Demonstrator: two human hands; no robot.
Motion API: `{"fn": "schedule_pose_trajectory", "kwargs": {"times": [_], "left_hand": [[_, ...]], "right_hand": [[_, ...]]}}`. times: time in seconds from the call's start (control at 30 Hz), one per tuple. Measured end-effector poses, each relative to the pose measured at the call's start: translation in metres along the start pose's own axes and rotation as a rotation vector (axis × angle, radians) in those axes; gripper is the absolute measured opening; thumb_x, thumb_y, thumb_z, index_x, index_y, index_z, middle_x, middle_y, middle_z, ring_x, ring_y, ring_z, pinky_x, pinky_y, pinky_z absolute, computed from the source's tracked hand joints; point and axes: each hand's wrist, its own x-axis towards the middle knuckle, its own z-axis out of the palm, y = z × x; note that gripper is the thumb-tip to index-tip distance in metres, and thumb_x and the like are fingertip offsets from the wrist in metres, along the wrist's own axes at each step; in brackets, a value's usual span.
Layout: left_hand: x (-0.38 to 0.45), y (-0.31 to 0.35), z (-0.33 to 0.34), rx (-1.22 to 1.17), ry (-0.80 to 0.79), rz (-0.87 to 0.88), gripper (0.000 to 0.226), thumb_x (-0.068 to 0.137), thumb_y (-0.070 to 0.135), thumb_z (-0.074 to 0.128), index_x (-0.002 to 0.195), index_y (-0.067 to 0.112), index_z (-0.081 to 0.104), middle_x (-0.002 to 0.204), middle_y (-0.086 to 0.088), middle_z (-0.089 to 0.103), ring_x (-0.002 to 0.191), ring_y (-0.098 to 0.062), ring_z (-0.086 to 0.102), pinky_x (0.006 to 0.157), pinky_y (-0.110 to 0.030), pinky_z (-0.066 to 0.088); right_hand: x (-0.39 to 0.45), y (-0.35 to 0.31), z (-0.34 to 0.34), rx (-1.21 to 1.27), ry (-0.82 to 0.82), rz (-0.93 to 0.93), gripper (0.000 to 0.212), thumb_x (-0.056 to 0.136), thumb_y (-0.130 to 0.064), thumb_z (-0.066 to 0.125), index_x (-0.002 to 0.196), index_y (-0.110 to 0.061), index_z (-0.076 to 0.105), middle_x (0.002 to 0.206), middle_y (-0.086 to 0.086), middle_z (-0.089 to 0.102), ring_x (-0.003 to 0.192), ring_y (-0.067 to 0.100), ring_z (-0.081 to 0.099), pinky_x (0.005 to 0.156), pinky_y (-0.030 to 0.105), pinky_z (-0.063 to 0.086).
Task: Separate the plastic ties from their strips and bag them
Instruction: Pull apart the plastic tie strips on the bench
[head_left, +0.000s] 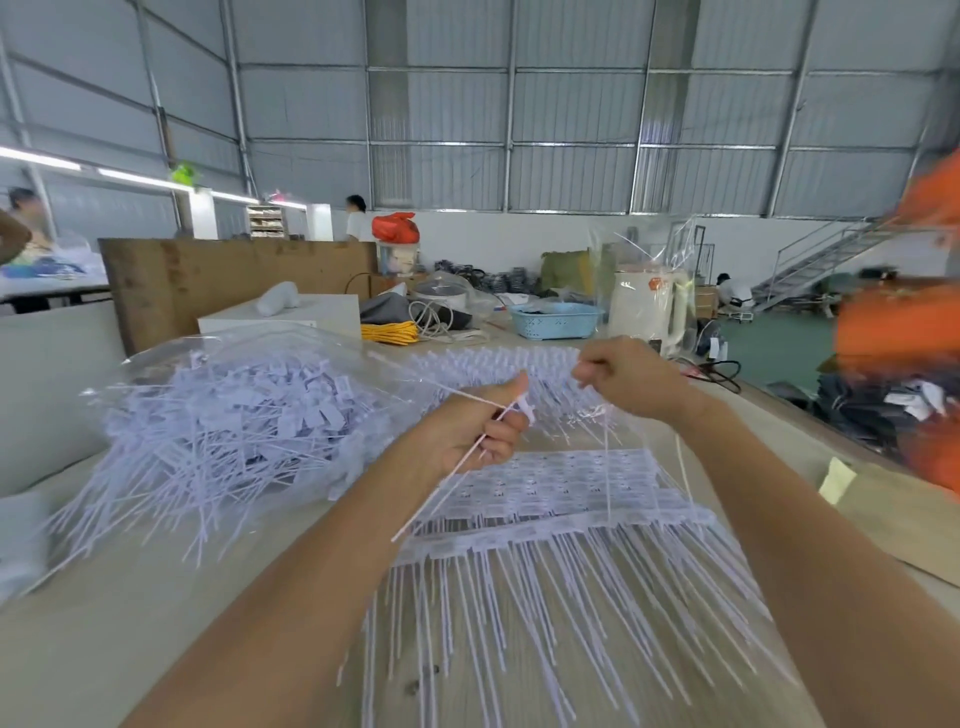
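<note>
Warehouse table (156, 623), left hand (467, 431) gripping tie (457, 467), right hand (634, 379) perhaps pinching another

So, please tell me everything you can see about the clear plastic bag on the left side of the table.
The bag is clear, thin plastic, lying on its side on the pale table, left of the left hand. It bulges, stuffed with a tangled heap of loose white ties. Its mouth seems to face the near side, where long thin tie tails spill out onto the table. The plastic shows glare and creases along its top. Neither hand touches it; a white box stands just behind it.
</note>
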Motion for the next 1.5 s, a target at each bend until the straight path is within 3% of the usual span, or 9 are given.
{"fn": "schedule_pose_trajectory", "kwargs": {"times": [0.2,0.43,0.7,0.9,0.97,1.07,1.17,1.27,1.5], "left_hand": [[-0.052,0.066,-0.061,0.017,-0.143,0.253,0.021,0.088,0.030,0.051,0.078,0.013,0.042,0.059,0.007,0.046,0.040,-0.001,0.037,0.039,-0.011,0.031],[-0.070,0.089,-0.154,1.211,0.658,-0.022,0.021,0.080,0.003,0.070,0.062,0.005,0.057,0.051,-0.009,0.053,0.039,-0.013,0.044,0.038,-0.019,0.031],[-0.021,0.032,-0.184,1.696,0.817,0.116,0.048,0.087,0.004,0.058,0.133,0.010,0.044,0.129,-0.015,0.046,0.113,-0.030,0.052,0.091,-0.033,0.043],[-0.032,0.041,-0.129,2.102,1.066,-0.195,0.039,0.094,0.023,0.049,0.131,0.015,0.039,0.124,-0.010,0.055,0.116,-0.029,0.052,0.093,-0.041,0.041],[-0.039,0.040,-0.095,2.176,1.119,-0.024,0.026,0.092,0.014,0.049,0.117,0.012,0.052,0.110,-0.008,0.062,0.105,-0.028,0.059,0.081,-0.035,0.044],[-0.048,0.014,-0.047,1.807,0.653,0.425,0.011,0.093,0.016,0.048,0.098,0.020,0.058,0.082,-0.002,0.063,0.082,-0.023,0.064,0.065,-0.031,0.046],[-0.043,-0.036,-0.025,1.512,0.066,0.354,0.017,0.092,0.044,0.055,0.100,0.030,0.055,0.091,0.005,0.059,0.085,-0.013,0.057,0.076,-0.030,0.048],[-0.014,-0.079,-0.043,1.945,0.085,0.216,0.059,0.092,0.064,0.031,0.136,0.024,0.035,0.129,-0.003,0.039,0.119,-0.021,0.035,0.098,-0.040,0.031],[0.051,-0.074,-0.067,1.886,0.236,0.237,0.055,0.095,0.059,0.033,0.133,0.020,0.040,0.134,-0.005,0.043,0.124,-0.024,0.038,0.100,-0.043,0.033]], "right_hand": [[0.000,0.001,0.006,0.072,0.082,0.007,0.030,0.093,-0.018,0.054,0.064,-0.015,0.055,0.072,-0.002,0.059,0.069,0.014,0.053,0.062,0.024,0.039],[0.006,-0.005,0.020,0.049,0.027,-0.052,0.021,0.095,-0.020,0.052,0.076,-0.012,0.057,0.070,-0.004,0.053,0.073,0.020,0.051,0.069,0.029,0.038],[0.011,-0.011,0.009,0.035,-0.029,-0.101,0.014,0.091,-0.012,0.057,0.103,-0.008,0.062,0.097,0.003,0.054,0.092,0.022,0.053,0.071,0.026,0.037],[0.019,-0.017,-0.028,0.235,0.189,-0.042,0.012,0.091,-0.011,0.057,0.100,-0.007,0.064,0.078,-0.003,0.054,0.061,0.008,0.046,0.060,0.022,0.039],[0.017,-0.020,-0.028,0.367,0.017,-0.024,0.011,0.092,-0.014,0.057,0.088,-0.008,0.065,0.068,-0.006,0.054,0.054,0.003,0.047,0.054,0.016,0.039],[0.007,-0.019,0.012,0.347,-0.432,0.027,0.026,0.092,-0.018,0.057,0.066,-0.019,0.057,0.057,-0.014,0.052,0.050,0.000,0.047,0.056,0.016,0.039],[-0.005,-0.002,0.069,0.254,-0.610,0.086,0.019,0.092,-0.013,0.055,0.074,-0.008,0.059,0.064,0.003,0.050,0.055,0.011,0.045,0.056,0.020,0.039],[-0.012,0.025,0.098,0.323,-0.521,0.141,0.020,0.092,-0.010,0.054,0.072,-0.006,0.056,0.061,0.006,0.043,0.054,0.012,0.040,0.055,0.020,0.034],[-0.006,0.062,0.108,0.245,-0.260,0.169,0.025,0.092,-0.002,0.050,0.069,-0.010,0.041,0.060,-0.001,0.030,0.054,0.010,0.031,0.057,0.024,0.029]]}}
